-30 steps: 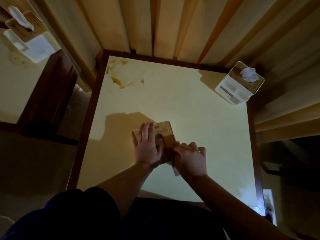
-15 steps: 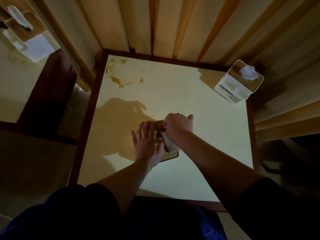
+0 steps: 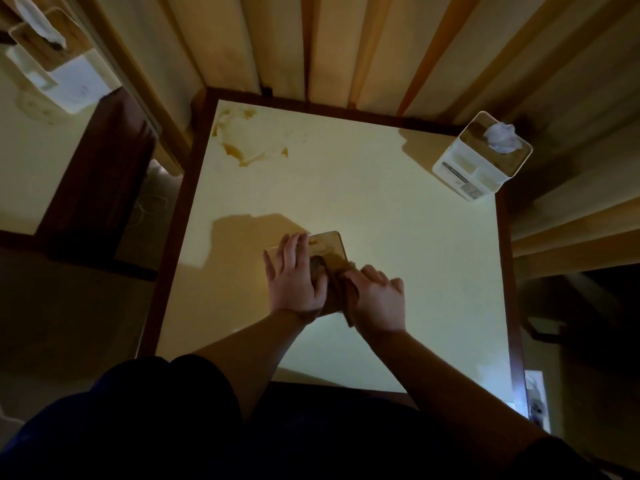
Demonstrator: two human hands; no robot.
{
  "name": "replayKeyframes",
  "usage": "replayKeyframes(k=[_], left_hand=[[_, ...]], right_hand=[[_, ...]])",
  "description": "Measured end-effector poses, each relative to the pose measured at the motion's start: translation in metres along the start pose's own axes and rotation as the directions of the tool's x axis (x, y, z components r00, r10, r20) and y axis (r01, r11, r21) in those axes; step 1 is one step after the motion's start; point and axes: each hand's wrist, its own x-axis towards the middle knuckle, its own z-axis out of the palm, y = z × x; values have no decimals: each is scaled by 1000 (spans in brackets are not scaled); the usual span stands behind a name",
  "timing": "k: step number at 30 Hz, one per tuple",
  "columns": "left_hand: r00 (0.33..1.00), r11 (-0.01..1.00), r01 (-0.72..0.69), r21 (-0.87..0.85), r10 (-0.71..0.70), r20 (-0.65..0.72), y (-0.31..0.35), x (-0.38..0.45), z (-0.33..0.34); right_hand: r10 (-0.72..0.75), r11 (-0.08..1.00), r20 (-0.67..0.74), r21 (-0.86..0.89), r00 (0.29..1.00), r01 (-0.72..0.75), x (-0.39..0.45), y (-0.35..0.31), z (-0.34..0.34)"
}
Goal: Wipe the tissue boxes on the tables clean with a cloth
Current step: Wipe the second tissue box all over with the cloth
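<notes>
A flat wooden lid [image 3: 329, 247] lies on the pale yellow table [image 3: 398, 209], near its middle. My left hand [image 3: 294, 282] rests on the lid's left part with straight fingers and holds it down. My right hand [image 3: 379, 299] grips a brownish cloth [image 3: 336, 292] at the lid's near right edge, right beside my left hand. The hands hide most of the lid. A white tissue box [image 3: 467, 171] with a wooden top and a tissue sticking out stands at the far right corner, beyond both hands.
A brown stain [image 3: 249, 143] marks the table's far left corner. A second white tissue box [image 3: 69, 81] stands on another table at the far left, across a dark gap. Slatted wooden wall panels run behind the table. My dark-clothed lap is at the near edge.
My right hand with the cloth has slid back from the lid's far end to its near right edge. My left hand has stayed in place on the lid.
</notes>
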Motion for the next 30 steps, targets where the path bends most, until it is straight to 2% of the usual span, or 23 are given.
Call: replayKeyframes(k=[3, 8, 11, 21, 25, 30], left_hand=[[1000, 1000, 2, 13, -2, 23, 0, 0, 1], [1000, 1000, -4, 12, 4, 29, -3, 1, 3], [1000, 1000, 3, -30, -3, 12, -2, 0, 3], [998, 999, 44, -14, -44, 42, 3, -1, 1], [999, 1000, 21, 8, -21, 40, 3, -1, -1], [998, 999, 48, -19, -47, 44, 3, -1, 1]], right_hand=[[-28, 999, 36, -38, 999, 29, -21, 5, -9], [36, 996, 238, -93, 970, -14, -10, -7, -41], [63, 988, 286, -154, 956, -19, 8, -17, -47], [144, 980, 205, -164, 968, -111, 82, -52, -48], [156, 981, 160, -140, 975, -134, 102, -55, -44], [71, 997, 66, -13, 995, -70, 89, -45, -31]])
